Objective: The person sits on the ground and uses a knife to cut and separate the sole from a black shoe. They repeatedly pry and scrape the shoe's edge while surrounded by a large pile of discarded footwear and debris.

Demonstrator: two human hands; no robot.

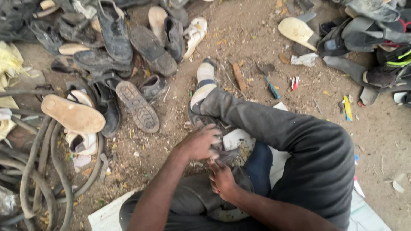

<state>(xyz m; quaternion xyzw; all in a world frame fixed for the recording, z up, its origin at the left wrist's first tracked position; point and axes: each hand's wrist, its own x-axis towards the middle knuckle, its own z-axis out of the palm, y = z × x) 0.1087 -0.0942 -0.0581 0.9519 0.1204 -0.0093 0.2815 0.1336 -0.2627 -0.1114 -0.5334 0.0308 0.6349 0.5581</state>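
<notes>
I sit on the dirt ground with my legs crossed; my right leg in grey trousers stretches forward, ending in a white sock. My left hand grips the top of a worn dark shoe resting in my lap. My right hand closes on the same shoe from below. What lies between the fingers is hidden. A whitish sole piece shows just beyond the hands.
Heaps of old dark shoes and loose soles lie to the left and far right. Rubber hoses coil at the lower left. A blue-handled tool and a wooden stick lie ahead. A white sheet is beneath me.
</notes>
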